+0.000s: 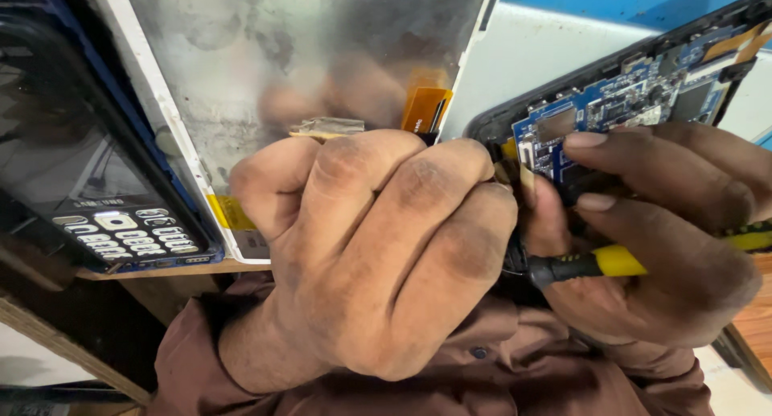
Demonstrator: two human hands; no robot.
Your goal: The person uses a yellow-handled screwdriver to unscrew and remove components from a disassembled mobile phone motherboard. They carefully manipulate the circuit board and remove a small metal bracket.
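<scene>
The left hand (378, 247) is curling closed against the near edge of the open tablet (643, 94), crowding it. The right hand (667, 223) is gripping a yellow-handled tool (595, 263) just below the tablet, fingers lying on its blue circuit board (611, 110). Left of the tablet, a silvery display panel (297, 54) and a keypad phone (96, 175) are hemming in the desk (531, 54).

Head view: bright, even light, close range, soft focus at the edges.

Diffuse light falls from above and front; no hard shadows. The left hand (378, 255) is sharp on the knuckles, its underside shaded. The metal panel (305, 46) shows a dull, smeared reflection, no hot glare. The keypad phone (121, 231) at the left edge is darker and stretched by lens distortion. The right hand (667, 215) is slightly soft, as is the blue circuit board (619, 102).
</scene>
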